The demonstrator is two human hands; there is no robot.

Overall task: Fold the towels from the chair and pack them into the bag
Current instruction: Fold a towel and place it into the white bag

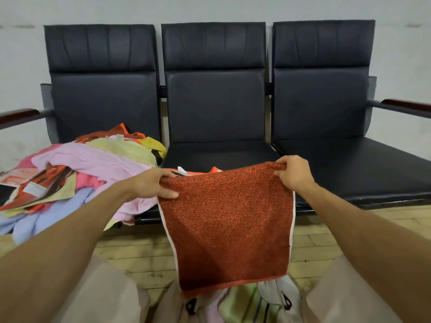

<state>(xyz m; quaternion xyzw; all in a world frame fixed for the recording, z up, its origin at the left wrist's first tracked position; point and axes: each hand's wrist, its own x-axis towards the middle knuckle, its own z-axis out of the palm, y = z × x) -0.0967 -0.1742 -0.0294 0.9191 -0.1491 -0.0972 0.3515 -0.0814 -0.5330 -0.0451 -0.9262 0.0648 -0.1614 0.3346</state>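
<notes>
Now we pinch the red towel at both top corners, left hand and right hand, mid-fold; next we bring the corners together over the bag.

— What sort of place is this?
— A waiting area, it seems. There's a black padded three-seat bench joined on one frame, with a wooden armrest at each end.
— Anything else?
— It backs against a bare pale wall and stands on a worn wood-block floor.
</notes>
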